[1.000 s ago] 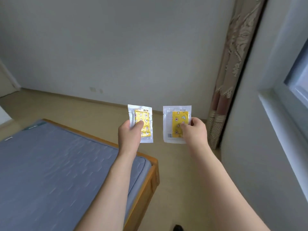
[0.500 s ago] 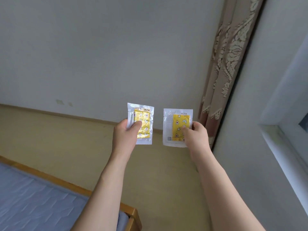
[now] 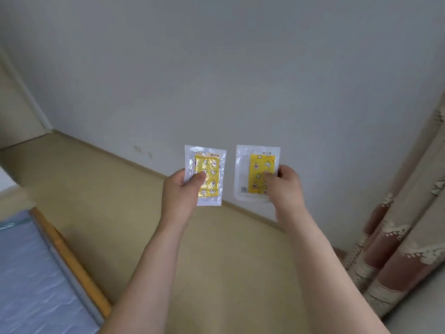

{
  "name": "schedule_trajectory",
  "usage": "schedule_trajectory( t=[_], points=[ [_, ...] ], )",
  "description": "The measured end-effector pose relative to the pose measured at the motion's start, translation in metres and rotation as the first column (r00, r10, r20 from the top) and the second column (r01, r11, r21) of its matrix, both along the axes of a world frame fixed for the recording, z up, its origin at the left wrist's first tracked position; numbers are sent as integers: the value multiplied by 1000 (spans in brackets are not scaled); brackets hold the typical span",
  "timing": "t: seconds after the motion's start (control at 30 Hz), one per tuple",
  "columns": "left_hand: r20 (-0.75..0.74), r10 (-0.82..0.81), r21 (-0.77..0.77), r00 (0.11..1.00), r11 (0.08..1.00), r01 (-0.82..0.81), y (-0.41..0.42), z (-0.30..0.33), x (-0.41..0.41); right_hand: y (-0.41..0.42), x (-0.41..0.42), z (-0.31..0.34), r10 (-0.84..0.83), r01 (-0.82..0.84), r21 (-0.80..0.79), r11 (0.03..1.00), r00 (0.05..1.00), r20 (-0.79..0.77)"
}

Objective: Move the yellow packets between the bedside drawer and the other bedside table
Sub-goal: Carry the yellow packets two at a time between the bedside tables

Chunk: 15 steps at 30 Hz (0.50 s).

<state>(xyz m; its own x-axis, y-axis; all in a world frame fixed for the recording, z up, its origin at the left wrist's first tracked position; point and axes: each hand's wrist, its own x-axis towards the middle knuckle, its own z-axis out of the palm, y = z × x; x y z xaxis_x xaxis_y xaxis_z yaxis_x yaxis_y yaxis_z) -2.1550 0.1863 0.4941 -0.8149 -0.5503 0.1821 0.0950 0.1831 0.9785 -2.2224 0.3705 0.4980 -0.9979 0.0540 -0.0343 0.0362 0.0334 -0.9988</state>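
Observation:
Two yellow packets in clear white-edged wrappers are held up side by side in front of me. My left hand [image 3: 179, 195] pinches the left yellow packet [image 3: 209, 174] by its left edge, thumb across the front. My right hand [image 3: 285, 189] pinches the right yellow packet [image 3: 258, 173] at its lower right corner. Both packets stand upright and a small gap separates them. No drawer or bedside table is in view.
A bed with a blue-grey mattress [image 3: 31, 280] and a wooden frame [image 3: 69, 259] fills the lower left. Tan floor [image 3: 108, 201] runs to a grey wall [image 3: 216, 68]. A patterned curtain [image 3: 404, 249] hangs at the right.
The view has swung left and tilted: the curtain has shifted to the far right and the window is out of sight. Both hands still hold their packets the same way.

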Motion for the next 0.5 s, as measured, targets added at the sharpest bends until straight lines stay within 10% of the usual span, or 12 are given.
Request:
schedule_trajectory(
  t=[0.5],
  points=[
    [0,455,109,890,885,-452,-282,-18,-179,-344,-253,-12,490,-493,38,869,869,70]
  ],
)
